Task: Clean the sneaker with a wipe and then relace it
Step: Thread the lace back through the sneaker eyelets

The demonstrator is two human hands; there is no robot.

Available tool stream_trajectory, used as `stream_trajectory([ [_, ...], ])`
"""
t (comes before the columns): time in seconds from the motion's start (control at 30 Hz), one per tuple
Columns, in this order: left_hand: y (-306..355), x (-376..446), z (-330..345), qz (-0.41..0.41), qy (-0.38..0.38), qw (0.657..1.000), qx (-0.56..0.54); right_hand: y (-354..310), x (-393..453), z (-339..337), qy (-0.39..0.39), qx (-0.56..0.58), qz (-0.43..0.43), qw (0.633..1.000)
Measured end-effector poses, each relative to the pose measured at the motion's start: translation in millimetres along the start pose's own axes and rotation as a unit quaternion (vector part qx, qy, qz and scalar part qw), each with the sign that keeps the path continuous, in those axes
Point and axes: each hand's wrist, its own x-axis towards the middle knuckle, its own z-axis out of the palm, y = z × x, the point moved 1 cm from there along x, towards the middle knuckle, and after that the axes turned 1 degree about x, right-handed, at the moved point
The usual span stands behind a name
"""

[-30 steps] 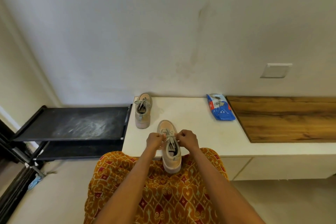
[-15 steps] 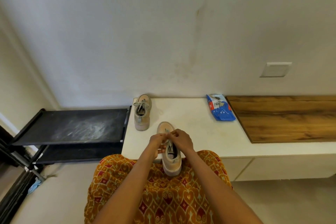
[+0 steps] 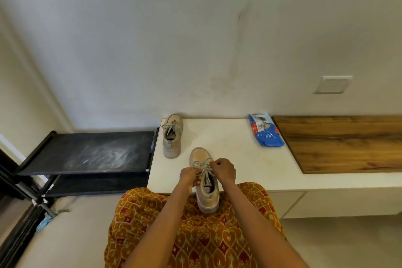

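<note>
A plain off-white wall [image 3: 152,39] fills the upper half of the frame, with a pale switch plate [image 3: 332,84] at the right. Below it a white counter [image 3: 235,150] runs across the middle, joined on the right by a wooden panel [image 3: 348,146]. A black rack [image 3: 91,152] with a dusty top shelf stands at the left.

Just below the centre of the frame, the sneaker [image 3: 204,180] lies with its toe toward the wall and its heel over the counter's front edge, above a lap in orange patterned cloth [image 3: 195,235]. The grey lace [image 3: 203,167] crosses its tongue. The left hand [image 3: 188,175] has its fingers curled and pinches the lace at the sneaker's left side. The right hand [image 3: 224,169] is curled the same way, pinching the lace on the right.

A second sneaker [image 3: 171,135], already laced, stands at the counter's upper left corner, apart from the 1st. A blue wipes pack [image 3: 265,130] lies near the wooden panel, well apart from both hands.
</note>
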Motion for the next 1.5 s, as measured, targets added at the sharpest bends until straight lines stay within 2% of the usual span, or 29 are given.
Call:
stream_trajectory([
  [0.1,0,0,-1,-0.009,0.006,1.0,-0.005,2,0,-3,-0.013,0.006,-0.018,1.0],
  [0.3,3,-3,-1,-0.014,0.008,1.0,0.0,7,-9,-15,-0.117,-0.005,-0.105,0.988],
  [0.43,2,-6,-2,0.007,0.001,1.0,-0.006,5,-11,-15,-0.08,-0.031,-0.11,0.99],
  [0.7,1,-14,6,0.009,0.077,0.995,-0.057,-1,-17,-10,-0.045,-0.019,-0.046,0.998],
  [0.83,-8,-22,3,0.039,0.117,0.992,0.004,-1,-20,-13,-0.048,-0.002,-0.031,0.998],
  [0.93,-14,-28,-2,0.014,0.078,0.995,0.068,3,-22,-17,-0.083,-0.025,-0.013,0.996],
  [1.03,-13,-39,-5,0.015,0.027,0.999,0.013,9,-27,-13,-0.116,-0.056,0.01,0.992],
  [1.13,-9,-40,-8,0.038,0.017,0.999,-0.025,6,-30,-9,-0.089,-0.044,0.006,0.995],
  [1.3,6,-35,-13,0.03,-0.015,0.997,-0.074,-2,-25,-8,-0.043,-0.017,0.013,0.999],
  [1.5,14,-17,-9,0.051,-0.031,0.99,-0.13,-23,-1,-4,0.014,-0.094,-0.013,0.995],
])
